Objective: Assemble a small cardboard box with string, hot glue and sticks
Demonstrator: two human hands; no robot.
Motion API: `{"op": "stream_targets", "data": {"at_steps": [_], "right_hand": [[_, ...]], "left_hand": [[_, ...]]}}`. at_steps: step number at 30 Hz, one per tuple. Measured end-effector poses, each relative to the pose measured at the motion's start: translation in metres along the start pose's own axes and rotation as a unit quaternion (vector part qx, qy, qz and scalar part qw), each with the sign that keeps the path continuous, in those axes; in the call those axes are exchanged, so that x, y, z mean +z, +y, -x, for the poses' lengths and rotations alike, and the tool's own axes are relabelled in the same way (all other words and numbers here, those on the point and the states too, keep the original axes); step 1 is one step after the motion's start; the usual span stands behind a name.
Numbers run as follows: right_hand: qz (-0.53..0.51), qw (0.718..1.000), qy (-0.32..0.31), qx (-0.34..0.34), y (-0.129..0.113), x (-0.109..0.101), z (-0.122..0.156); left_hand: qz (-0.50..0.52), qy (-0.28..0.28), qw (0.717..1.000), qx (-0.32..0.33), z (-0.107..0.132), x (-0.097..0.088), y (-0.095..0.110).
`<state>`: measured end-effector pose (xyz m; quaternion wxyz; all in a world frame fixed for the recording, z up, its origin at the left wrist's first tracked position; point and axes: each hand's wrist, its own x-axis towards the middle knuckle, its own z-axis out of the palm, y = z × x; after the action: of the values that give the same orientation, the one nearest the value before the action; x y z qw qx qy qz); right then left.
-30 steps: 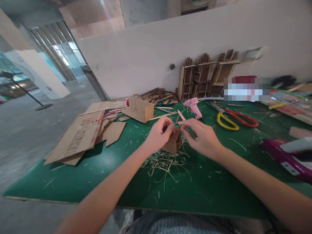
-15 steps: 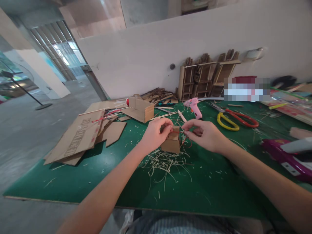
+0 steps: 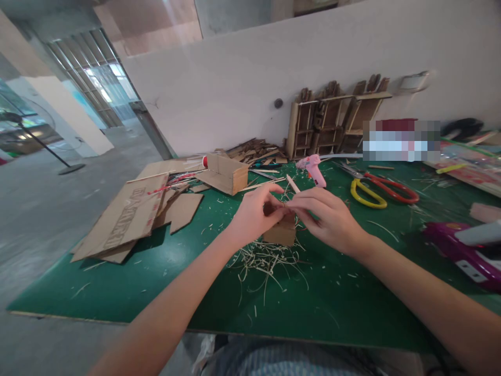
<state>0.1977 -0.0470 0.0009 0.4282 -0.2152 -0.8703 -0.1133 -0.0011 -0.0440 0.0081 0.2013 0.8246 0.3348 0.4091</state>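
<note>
My left hand (image 3: pixel 258 211) pinches, thumb and forefinger, at the upper edge of a small cardboard box (image 3: pixel 279 234). My right hand (image 3: pixel 326 216) is closed too, its fingertips meeting those of the left over the box. Whatever lies between the fingertips is too small and hidden to make out. The box sits on the green table behind a tangle of thin pale shavings (image 3: pixel 262 261), its upper part covered by my hands. Just beyond my right hand lies a pale stick (image 3: pixel 292 184).
A pink glue gun (image 3: pixel 314 169) and scissors with yellow and red handles (image 3: pixel 385 190) lie behind my right hand. Flat cardboard (image 3: pixel 125 219) is at left, a folded cardboard piece (image 3: pixel 225 175) farther back. A purple device (image 3: pixel 462 256) stands at right; wooden frames (image 3: pixel 332 122) lean on the wall.
My right hand has moved left, closing the gap until its fingertips meet the left hand's. The small box appears slightly farther right, and the red wires beside it are now hidden.
</note>
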Motion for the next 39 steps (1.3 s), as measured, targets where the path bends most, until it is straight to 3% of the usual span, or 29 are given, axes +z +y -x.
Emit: {"op": "stream_targets", "data": {"at_steps": [6,12,19,28,34,39], "right_hand": [[0.014,1.000,0.005,0.002,0.000,0.000,-0.001],[0.008,1.000,0.019,0.001,-0.002,0.001,-0.005],[0.088,0.994,0.064,0.016,0.001,0.002,-0.003],[-0.006,0.996,-0.021,0.086,-0.013,-0.007,0.005],[0.051,0.993,-0.009,0.108,-0.010,-0.001,0.004],[-0.026,0.983,-0.054,0.174,-0.009,0.000,0.006]], "left_hand": [[-0.053,-0.015,0.998,0.011,-0.001,-0.002,0.002],[-0.011,-0.031,0.999,-0.012,-0.001,-0.001,0.002],[0.010,-0.035,0.999,-0.037,-0.002,-0.004,0.003],[0.003,-0.028,0.998,-0.048,-0.001,-0.004,0.003],[0.017,-0.030,0.998,-0.054,0.001,-0.003,0.001],[0.033,-0.037,0.998,-0.049,0.001,-0.003,-0.001]]}}
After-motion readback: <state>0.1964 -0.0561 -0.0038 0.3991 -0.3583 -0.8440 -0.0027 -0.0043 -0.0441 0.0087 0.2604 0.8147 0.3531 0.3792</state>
